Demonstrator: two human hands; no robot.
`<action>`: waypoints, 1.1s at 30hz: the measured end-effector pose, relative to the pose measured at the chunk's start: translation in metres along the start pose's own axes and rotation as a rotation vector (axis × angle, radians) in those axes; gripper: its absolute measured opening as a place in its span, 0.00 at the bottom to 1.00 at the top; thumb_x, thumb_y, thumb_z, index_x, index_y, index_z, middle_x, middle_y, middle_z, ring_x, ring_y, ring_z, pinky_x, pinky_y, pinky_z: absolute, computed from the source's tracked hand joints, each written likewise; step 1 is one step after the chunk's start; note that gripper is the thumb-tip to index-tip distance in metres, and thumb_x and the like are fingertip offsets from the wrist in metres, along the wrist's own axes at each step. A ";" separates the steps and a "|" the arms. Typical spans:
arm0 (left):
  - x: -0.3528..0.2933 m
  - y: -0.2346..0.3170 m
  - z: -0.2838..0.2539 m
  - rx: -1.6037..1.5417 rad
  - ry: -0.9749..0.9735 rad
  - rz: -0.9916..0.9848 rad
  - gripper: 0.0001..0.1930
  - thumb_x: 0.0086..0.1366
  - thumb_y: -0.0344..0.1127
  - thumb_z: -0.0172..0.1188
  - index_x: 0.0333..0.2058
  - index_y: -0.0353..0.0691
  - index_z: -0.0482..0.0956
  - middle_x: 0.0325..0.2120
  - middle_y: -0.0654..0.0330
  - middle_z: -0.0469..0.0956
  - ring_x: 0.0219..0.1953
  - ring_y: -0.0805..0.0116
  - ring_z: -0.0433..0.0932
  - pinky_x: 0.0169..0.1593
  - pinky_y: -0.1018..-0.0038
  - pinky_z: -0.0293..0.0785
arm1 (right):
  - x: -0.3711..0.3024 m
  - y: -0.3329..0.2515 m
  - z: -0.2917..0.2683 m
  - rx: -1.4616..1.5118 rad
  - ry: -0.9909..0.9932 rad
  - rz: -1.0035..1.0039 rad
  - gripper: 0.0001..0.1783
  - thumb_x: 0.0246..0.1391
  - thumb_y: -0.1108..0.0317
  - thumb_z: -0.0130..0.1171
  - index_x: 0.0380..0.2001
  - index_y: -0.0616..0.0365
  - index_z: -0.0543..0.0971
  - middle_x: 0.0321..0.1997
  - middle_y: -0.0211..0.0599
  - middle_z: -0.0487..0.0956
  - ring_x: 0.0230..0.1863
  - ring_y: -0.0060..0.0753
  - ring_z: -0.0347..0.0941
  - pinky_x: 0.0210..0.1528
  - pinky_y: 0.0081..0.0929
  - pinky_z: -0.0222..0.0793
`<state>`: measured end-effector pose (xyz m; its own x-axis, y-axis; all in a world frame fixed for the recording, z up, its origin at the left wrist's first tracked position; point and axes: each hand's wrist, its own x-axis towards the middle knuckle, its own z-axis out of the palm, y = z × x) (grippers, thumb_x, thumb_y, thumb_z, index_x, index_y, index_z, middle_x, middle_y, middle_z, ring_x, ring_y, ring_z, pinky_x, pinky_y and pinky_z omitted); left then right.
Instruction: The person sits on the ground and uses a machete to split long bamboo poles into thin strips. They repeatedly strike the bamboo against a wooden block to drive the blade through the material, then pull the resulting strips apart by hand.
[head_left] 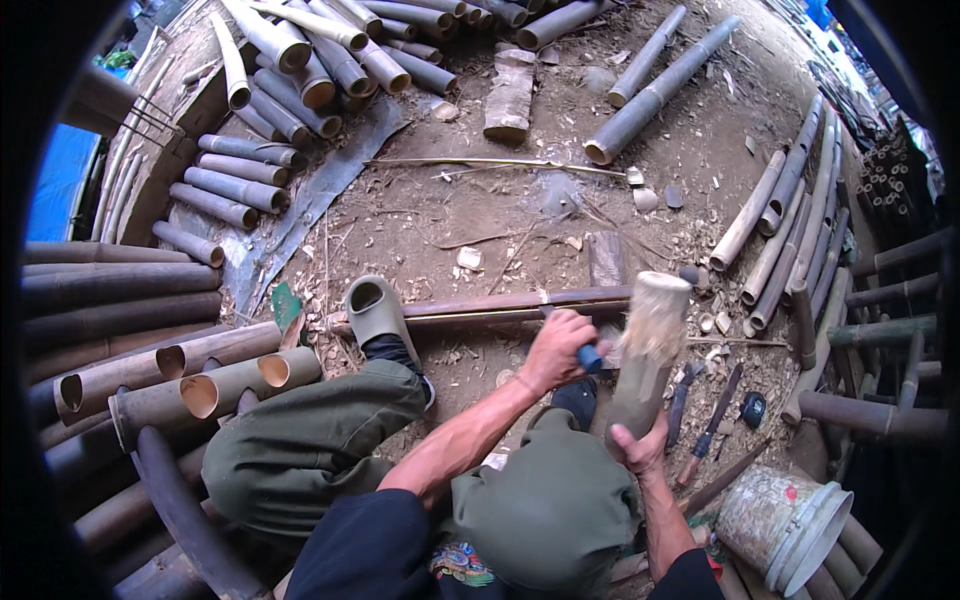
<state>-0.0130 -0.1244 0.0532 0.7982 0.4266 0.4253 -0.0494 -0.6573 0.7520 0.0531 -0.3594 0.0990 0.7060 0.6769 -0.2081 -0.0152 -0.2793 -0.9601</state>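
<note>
My left hand point(560, 350) is closed round the blue handle of a bladed tool point(589, 357), whose blade is mostly hidden by the fingers. Just below it lies a split-looking bamboo pole point(470, 312), running left to right across the ground. In my right hand point(645, 448) is a thick wooden mallet point(648, 350), gripped at its lower end and raised upright beside the left hand. The mallet's upper part is pale and frayed. My left foot, in an olive clog point(380, 308), rests against the pole's left part.
Bamboo tubes with cut holes point(225, 388) are stacked at the left. More cut bamboo point(330, 70) lies at the far left. On the right are a wooden-handled knife point(712, 430), a black round object point(754, 408) and a dirty white bucket point(785, 525). Wood chips litter the soil.
</note>
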 end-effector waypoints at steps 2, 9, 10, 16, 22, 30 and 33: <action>-0.012 -0.009 -0.026 0.087 0.188 -0.065 0.09 0.51 0.37 0.67 0.24 0.44 0.76 0.34 0.60 0.76 0.44 0.58 0.72 0.51 0.63 0.64 | 0.021 0.000 0.001 0.006 0.076 0.063 0.44 0.41 0.55 0.71 0.57 0.68 0.65 0.48 0.43 0.75 0.48 0.37 0.74 0.55 0.35 0.69; -0.017 -0.016 -0.067 0.300 0.299 -0.190 0.08 0.48 0.35 0.68 0.23 0.44 0.76 0.32 0.62 0.76 0.43 0.56 0.72 0.52 0.61 0.62 | 0.053 -0.016 0.053 -0.666 -0.375 -0.022 0.52 0.36 0.54 0.75 0.63 0.56 0.61 0.54 0.55 0.76 0.53 0.57 0.75 0.56 0.44 0.72; -0.009 -0.022 -0.081 0.328 0.312 -0.131 0.09 0.53 0.34 0.67 0.23 0.42 0.75 0.29 0.62 0.76 0.37 0.63 0.74 0.43 0.64 0.68 | 0.052 -0.019 0.060 -0.620 -0.360 0.007 0.52 0.35 0.54 0.76 0.63 0.58 0.62 0.54 0.55 0.76 0.53 0.55 0.75 0.56 0.43 0.72; 0.069 -0.001 -0.124 -0.254 0.471 -0.423 0.13 0.63 0.34 0.61 0.42 0.35 0.70 0.32 0.61 0.72 0.30 0.75 0.75 0.32 0.76 0.77 | 0.072 -0.025 0.015 -0.110 -0.028 0.129 0.50 0.38 0.51 0.76 0.60 0.64 0.63 0.51 0.50 0.77 0.51 0.41 0.76 0.54 0.37 0.72; 0.095 -0.030 -0.083 -0.333 0.408 -0.381 0.13 0.65 0.34 0.63 0.43 0.40 0.70 0.22 0.68 0.70 0.21 0.79 0.72 0.23 0.80 0.69 | 0.091 -0.106 -0.028 -0.113 0.000 -0.006 0.47 0.40 0.56 0.74 0.60 0.65 0.63 0.52 0.43 0.75 0.51 0.34 0.73 0.56 0.33 0.69; 0.097 -0.036 -0.046 -0.623 0.366 -0.668 0.14 0.60 0.39 0.68 0.25 0.36 0.77 0.17 0.71 0.70 0.23 0.80 0.66 0.29 0.75 0.68 | 0.120 -0.175 -0.035 -0.005 -0.083 0.020 0.53 0.35 0.54 0.74 0.62 0.66 0.61 0.51 0.41 0.74 0.51 0.33 0.73 0.56 0.31 0.67; 0.089 -0.042 -0.037 -0.555 0.343 -0.658 0.14 0.60 0.39 0.67 0.26 0.35 0.76 0.19 0.66 0.72 0.24 0.79 0.68 0.30 0.74 0.69 | 0.128 -0.191 -0.027 0.000 -0.169 0.076 0.54 0.34 0.54 0.75 0.62 0.66 0.60 0.51 0.42 0.74 0.52 0.33 0.72 0.55 0.32 0.69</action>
<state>0.0375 -0.0357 0.0780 0.5504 0.8271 -0.1138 0.0000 0.1363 0.9907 0.1657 -0.2374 0.2609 0.5737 0.7588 -0.3083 -0.0636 -0.3340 -0.9404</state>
